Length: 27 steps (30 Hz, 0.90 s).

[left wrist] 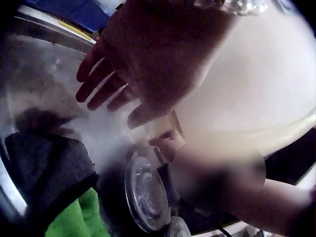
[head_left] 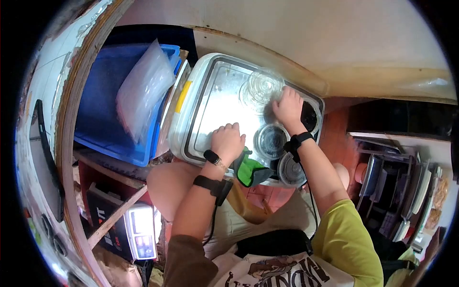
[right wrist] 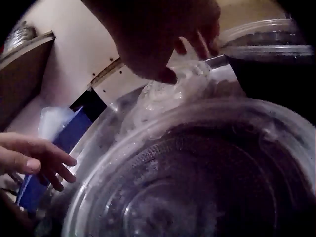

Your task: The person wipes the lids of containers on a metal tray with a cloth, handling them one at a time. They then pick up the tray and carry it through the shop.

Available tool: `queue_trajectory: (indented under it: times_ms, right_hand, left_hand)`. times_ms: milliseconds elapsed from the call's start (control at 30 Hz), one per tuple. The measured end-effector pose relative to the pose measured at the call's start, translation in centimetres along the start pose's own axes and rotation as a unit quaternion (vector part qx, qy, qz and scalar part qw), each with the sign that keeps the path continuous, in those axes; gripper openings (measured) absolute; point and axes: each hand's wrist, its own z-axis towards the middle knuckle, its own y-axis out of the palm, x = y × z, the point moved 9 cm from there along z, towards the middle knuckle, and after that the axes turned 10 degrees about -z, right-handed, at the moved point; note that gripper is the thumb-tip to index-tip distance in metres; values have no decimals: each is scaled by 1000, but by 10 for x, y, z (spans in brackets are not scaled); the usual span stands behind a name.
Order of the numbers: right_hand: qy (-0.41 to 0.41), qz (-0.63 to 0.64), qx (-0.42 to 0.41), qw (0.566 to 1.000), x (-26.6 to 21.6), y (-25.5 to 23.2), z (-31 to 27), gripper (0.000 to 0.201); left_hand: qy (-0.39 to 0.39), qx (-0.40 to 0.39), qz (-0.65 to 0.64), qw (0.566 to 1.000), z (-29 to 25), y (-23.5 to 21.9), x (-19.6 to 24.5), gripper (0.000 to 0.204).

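My left hand hovers over the shiny top of a white-rimmed box, its fingers loosely spread and nothing in them in the left wrist view. Beside its wrist lies a green and dark grey cloth. Toward the box's far right, my right hand is at the edge of clear round plastic pieces. Its thumb and fingers stand apart over that clear plastic in the right wrist view. Below this hand sit a round clear container and a clear lid; a dark round piece is partly hidden behind it.
Left of the box, a blue crate holds a clear plastic bag. A yellow latch marks the box's left rim. A pale wall rises behind. Right, a rack stands low; the person's knees are under the box's near edge.
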Motion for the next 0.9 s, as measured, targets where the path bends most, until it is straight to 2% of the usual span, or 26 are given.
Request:
queue_trajectory:
  times_ms: [33, 100, 133, 200, 400, 533, 600, 733, 800, 833, 900]
  right_hand:
    - [-2, -1, 1, 1000, -1, 2, 3, 39]
    - [68, -10, -98, 993, 11, 23, 6, 49]
    - [65, -10, -98, 993, 11, 25, 9, 49]
    - [89, 12, -163, 983, 13, 39, 12, 52]
    - [126, 25, -199, 971, 16, 51, 20, 52]
    - [132, 29, -248, 959, 19, 57, 26, 48]
    - [106, 14, -277, 955, 17, 67, 28, 44]
    - [119, 29, -268, 956, 20, 69, 32, 40]
    - [168, 95, -212, 958, 29, 61, 34, 39]
    - [170, 94, -212, 958, 33, 66, 35, 39]
    - [189, 202, -233, 932, 35, 70, 38, 35]
  left_hand:
    - [-1, 1, -2, 1000, 0, -2, 0, 29]
    - [-1, 6, -6, 1000, 0, -5, 1, 29]
    - [-1, 9, -8, 1000, 0, -6, 0, 28]
    - [-5, 11, -3, 1000, 0, -5, -2, 29]
    - [-5, 18, 12, 1000, 2, -6, -3, 30]
    - [-11, 9, 14, 1000, 3, -7, -5, 30]
    - [-17, 6, 19, 1000, 3, -7, -5, 31]
    - [-33, 19, 23, 999, 3, -9, -10, 36]
    - [-27, 17, 14, 999, 5, -11, -10, 38]
    - [-23, 17, 6, 1000, 5, -14, -9, 40]
    - [-24, 19, 3, 1000, 5, -21, -6, 40]
